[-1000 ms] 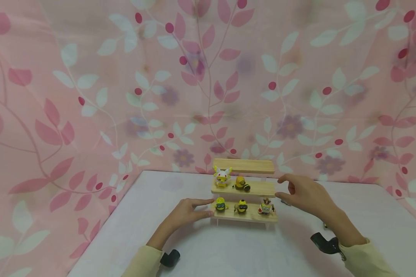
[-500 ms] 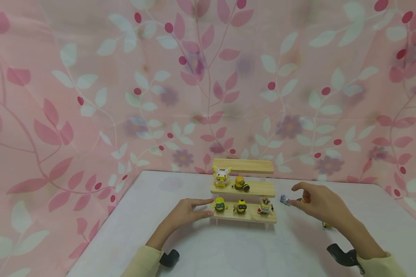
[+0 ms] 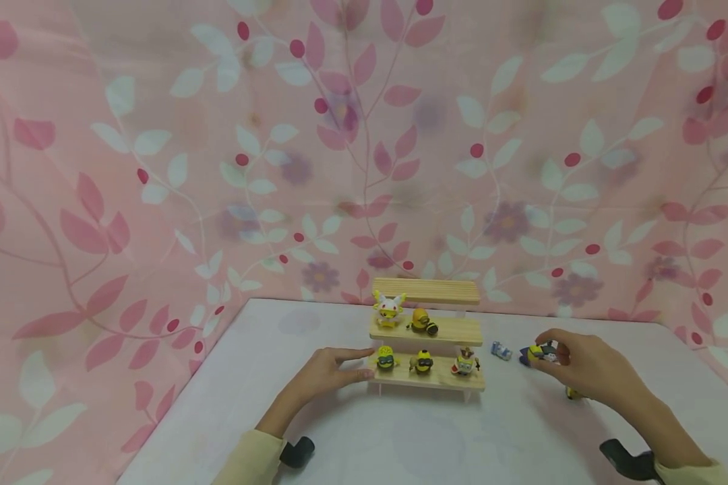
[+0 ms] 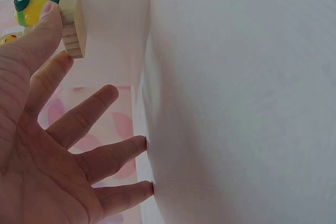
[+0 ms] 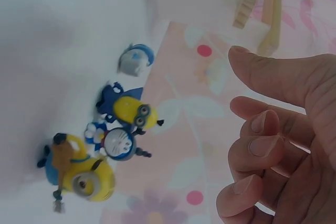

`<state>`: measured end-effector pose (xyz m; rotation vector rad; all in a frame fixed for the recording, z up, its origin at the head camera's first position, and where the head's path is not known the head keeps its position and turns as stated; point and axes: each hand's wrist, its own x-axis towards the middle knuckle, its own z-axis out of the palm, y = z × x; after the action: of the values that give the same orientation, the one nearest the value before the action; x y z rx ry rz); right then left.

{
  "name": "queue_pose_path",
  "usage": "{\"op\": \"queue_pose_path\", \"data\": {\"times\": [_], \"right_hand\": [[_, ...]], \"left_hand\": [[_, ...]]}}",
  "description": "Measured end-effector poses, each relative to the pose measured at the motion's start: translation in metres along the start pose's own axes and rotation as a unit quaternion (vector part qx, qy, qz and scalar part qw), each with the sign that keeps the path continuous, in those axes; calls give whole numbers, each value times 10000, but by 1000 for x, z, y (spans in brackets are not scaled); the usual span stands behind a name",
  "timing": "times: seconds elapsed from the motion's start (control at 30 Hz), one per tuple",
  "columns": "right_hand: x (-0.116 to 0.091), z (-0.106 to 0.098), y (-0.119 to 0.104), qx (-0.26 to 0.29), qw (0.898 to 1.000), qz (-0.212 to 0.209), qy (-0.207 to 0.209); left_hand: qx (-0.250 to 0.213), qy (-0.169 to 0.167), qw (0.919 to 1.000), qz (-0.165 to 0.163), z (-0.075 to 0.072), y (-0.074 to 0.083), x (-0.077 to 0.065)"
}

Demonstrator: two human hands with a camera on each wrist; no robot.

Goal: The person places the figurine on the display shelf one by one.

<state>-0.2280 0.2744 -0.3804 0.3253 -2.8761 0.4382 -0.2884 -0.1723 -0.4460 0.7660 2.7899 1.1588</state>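
Observation:
In the head view, a tiered wooden display shelf [image 3: 455, 330] stands on the table. My left hand [image 3: 329, 372] pinches the left end of its lowest board, thumb on top and index finger beneath, beside a yellow figurine with green goggles [image 4: 37, 6]. My right hand [image 3: 594, 367] is off the shelf's right side, fingers loosely bent, thumb apart, holding nothing. It is nearest to several small figurines: a yellow one-piece minion with a dark blue cape [image 5: 135, 113], a blue-and-white cat figurine [image 5: 119, 142], a one-eyed minion with a guitar-like piece [image 5: 93, 179] and a pale blue figurine [image 5: 135, 59].
The lowest board also bears a black-and-yellow figurine [image 3: 423, 362] and a crowned one [image 3: 464, 362]. On the middle board are a white-eared figurine [image 3: 389, 310] and one with a bee-striped piece [image 3: 422, 321]. A pink floral cloth [image 3: 364, 168] hangs behind the white table [image 3: 412, 438].
My right hand has moved right, from beside the shelf's right end to over the loose figurines, uncovering the pale blue one. The left hand keeps its place on the shelf.

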Motion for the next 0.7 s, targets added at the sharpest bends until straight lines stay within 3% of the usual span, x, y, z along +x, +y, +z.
{"op": "queue_pose_path", "data": {"times": [0.47, 0.7], "right_hand": [[-13, 2, 31, -104, 9998, 78, -176], [-18, 6, 46, 61, 9961, 505, -714]], "left_hand": [[33, 24, 10000, 77, -1, 2, 1], [-44, 24, 10000, 21, 0, 2, 0]]}}
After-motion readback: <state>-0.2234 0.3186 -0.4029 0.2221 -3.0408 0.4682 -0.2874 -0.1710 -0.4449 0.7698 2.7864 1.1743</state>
